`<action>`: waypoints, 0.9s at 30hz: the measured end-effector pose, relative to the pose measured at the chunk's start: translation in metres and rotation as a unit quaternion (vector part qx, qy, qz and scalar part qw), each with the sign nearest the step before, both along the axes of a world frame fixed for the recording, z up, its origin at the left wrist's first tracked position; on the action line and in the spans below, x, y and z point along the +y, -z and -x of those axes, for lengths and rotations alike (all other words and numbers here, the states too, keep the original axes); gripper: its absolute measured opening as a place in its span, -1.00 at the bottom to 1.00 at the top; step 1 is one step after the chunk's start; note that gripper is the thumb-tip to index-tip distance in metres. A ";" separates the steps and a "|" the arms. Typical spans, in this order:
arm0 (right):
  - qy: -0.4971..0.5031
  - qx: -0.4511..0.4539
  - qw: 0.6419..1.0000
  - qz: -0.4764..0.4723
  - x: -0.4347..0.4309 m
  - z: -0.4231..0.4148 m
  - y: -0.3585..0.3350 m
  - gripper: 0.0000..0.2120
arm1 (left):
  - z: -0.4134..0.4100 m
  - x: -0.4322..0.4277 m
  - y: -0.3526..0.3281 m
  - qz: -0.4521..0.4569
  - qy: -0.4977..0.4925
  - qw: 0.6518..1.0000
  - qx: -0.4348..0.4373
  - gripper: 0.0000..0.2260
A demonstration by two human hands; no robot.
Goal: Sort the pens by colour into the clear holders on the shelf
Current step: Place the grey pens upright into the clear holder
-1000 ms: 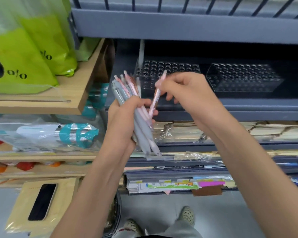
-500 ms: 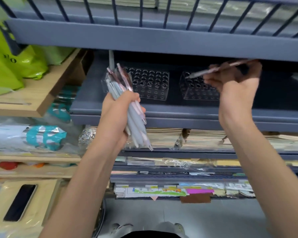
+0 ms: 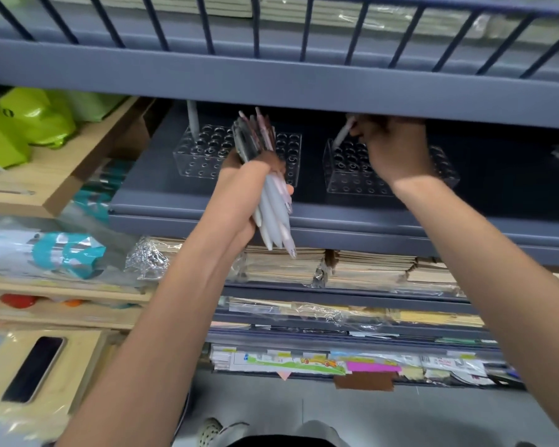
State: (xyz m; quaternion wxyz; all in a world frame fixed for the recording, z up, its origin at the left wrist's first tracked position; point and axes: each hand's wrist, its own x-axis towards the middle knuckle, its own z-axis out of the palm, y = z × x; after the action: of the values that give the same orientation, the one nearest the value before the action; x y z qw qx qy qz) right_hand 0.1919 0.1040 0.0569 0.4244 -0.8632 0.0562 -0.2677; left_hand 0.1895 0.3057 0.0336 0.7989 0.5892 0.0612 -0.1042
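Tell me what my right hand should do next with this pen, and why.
Probably stand the pen upright and push it down into a hole, then let go. Your right hand holds it tilted, its tip at the back left corner of the right clear holder, apparently not seated; the left hand grips the bundle.

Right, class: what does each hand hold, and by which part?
Left hand grips the pen bundle round its middle; right hand pinches one pen near its top.

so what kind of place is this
Likely a stationery shop: clear pen holders on a grey shelf, wrapped notebooks stacked below, and the left hand gripping a bunch of pens.
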 end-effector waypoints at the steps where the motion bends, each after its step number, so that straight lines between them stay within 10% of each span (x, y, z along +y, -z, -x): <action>1: -0.012 0.014 0.999 0.030 0.000 -0.002 -0.001 -0.70 | 0.000 -0.003 0.000 0.006 -0.004 1.000 -0.001 -0.86; 27: -0.022 0.063 0.995 0.070 -0.004 -0.017 0.003 -0.78 | 0.014 0.012 0.000 0.042 0.036 0.998 -0.008 -0.58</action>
State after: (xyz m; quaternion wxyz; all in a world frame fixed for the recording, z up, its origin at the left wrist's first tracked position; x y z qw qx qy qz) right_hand 0.2087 0.1003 0.0539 0.3647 -0.9068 0.0450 -0.2065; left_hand 0.1751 0.3180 0.0333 0.8193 0.5576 0.0291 -0.1306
